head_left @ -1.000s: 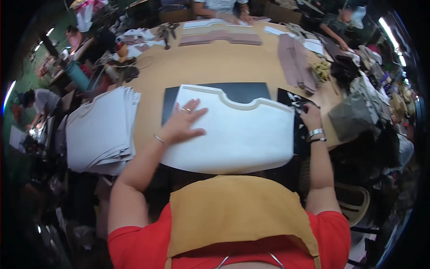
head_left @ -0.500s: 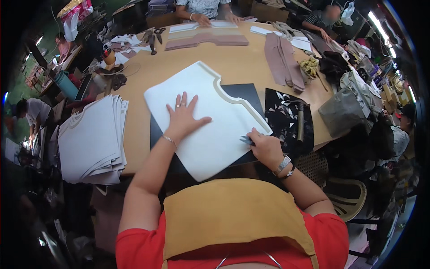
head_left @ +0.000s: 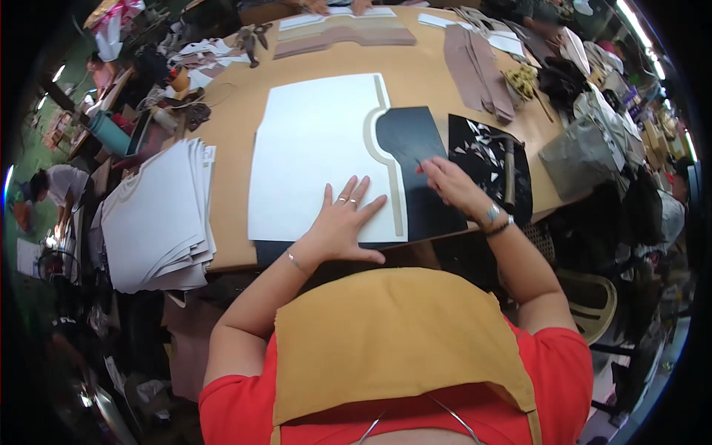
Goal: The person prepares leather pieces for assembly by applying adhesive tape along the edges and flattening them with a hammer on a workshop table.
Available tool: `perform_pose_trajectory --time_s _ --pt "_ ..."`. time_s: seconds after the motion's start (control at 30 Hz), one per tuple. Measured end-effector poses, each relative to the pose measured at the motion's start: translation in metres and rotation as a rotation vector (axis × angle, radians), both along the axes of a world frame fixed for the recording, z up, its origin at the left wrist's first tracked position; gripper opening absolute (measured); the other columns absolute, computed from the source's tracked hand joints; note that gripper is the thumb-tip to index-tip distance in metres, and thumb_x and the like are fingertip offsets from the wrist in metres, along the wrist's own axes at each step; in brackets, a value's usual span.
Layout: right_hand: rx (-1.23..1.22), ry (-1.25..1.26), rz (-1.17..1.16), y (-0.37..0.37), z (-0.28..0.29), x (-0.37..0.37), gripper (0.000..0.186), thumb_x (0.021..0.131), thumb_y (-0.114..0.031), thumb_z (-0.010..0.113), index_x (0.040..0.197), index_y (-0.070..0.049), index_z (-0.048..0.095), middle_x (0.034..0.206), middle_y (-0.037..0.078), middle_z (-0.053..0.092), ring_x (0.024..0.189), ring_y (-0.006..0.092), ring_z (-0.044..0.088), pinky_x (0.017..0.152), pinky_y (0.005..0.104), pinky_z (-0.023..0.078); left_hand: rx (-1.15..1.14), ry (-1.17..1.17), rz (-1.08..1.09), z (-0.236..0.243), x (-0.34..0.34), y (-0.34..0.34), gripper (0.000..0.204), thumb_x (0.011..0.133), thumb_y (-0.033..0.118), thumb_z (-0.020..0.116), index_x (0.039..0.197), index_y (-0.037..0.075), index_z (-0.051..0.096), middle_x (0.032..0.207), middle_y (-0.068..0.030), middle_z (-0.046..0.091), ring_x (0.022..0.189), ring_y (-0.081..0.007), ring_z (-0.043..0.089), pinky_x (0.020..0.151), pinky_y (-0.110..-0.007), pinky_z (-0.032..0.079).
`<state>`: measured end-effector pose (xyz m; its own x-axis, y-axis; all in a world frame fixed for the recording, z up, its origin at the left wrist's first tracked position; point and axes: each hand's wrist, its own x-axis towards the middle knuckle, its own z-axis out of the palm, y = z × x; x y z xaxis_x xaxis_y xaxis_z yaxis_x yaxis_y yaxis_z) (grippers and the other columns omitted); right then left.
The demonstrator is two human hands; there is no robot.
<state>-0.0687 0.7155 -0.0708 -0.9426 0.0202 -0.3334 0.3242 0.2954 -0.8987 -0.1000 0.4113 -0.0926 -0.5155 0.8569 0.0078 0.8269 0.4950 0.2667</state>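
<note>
A large white sheet (head_left: 319,156) lies on the table with its straight edges almost square to me. A grey-beige strip (head_left: 396,193) borders its curved right side. Fingers spread, my left hand (head_left: 345,225) rests flat on the sheet's near part. My right hand (head_left: 454,182) is closed around small dark snips (head_left: 420,162), of which only the tip shows. It hovers over the black board (head_left: 423,137) that lies partly under the sheet, just right of the curved cut-out and apart from the sheet.
A hammer (head_left: 509,170) lies on a black mat (head_left: 469,159) with scraps. To the left is a stack of white sheets (head_left: 159,222). Mauve strips (head_left: 478,74) lie at the far right, shears (head_left: 250,44) at the far left. A co-worker's hands (head_left: 361,7) touch panels at the far edge.
The white sheet has turned so its strip-edged side faces right. My left hand has shifted nearer and to the right on it. My right hand has moved up, off the sheet.
</note>
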Motion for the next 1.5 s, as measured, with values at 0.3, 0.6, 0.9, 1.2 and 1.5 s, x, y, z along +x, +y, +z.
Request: perform_pose_trajectory --time_s 0.3,0.6,0.9,1.2,1.5 --pt "-0.039 -0.329 0.142 0.014 0.001 -0.038 0.043 0.105 -0.052 0.054 0.114 -0.011 0.065 0.073 -0.007 0.043 0.055 0.004 0.032 0.047 0.023 0.025 -0.05 -0.005 0.093 -0.011 0.04 0.002 0.09 0.083 0.038 0.079 0.163 0.03 0.037 0.171 -0.0239 0.021 0.158 -0.0453 0.021 0.115 -0.078 0.024" --pt "0.009 -0.513 0.263 0.007 0.004 -0.075 0.049 0.103 -0.056 0.055 0.112 -0.01 0.07 0.068 -0.007 0.039 0.048 0.0039 0.027 0.043 0.0234 0.02 0.102 -0.041 0.106 -0.015 0.038 -0.005 0.07 0.097 0.025 0.059 0.163 0.035 0.037 0.172 -0.015 0.025 0.157 -0.0452 0.024 0.115 -0.08 0.02" --pt "0.128 -0.571 0.355 -0.009 0.014 -0.093 0.046 0.103 -0.057 0.055 0.099 -0.013 0.066 0.063 -0.01 0.04 0.043 0.003 0.027 0.039 0.0251 0.017 0.107 -0.017 0.091 -0.017 0.038 -0.007 0.074 0.093 0.025 0.06 0.163 0.035 0.037 0.172 -0.0167 0.026 0.156 -0.0463 0.026 0.114 -0.08 0.021" --pt "0.171 -0.547 0.42 -0.01 0.016 -0.1 0.043 0.103 -0.058 0.057 0.089 -0.017 0.061 0.061 -0.01 0.036 0.046 0.0035 0.026 0.043 0.0253 0.016 0.101 -0.007 0.085 -0.017 0.038 -0.007 0.077 0.091 0.024 0.063 0.163 0.036 0.037 0.172 -0.0175 0.027 0.156 -0.0456 0.028 0.114 -0.08 0.022" --pt "0.064 -0.495 0.474 0.005 0.004 -0.097 0.046 0.103 -0.056 0.059 0.094 -0.011 0.064 0.061 -0.009 0.036 0.044 0.0033 0.026 0.041 0.0244 0.016 0.106 -0.02 0.076 -0.016 0.038 -0.009 0.076 0.092 0.027 0.063 0.163 0.036 0.036 0.172 -0.0168 0.027 0.156 -0.0446 0.026 0.115 -0.079 0.021"
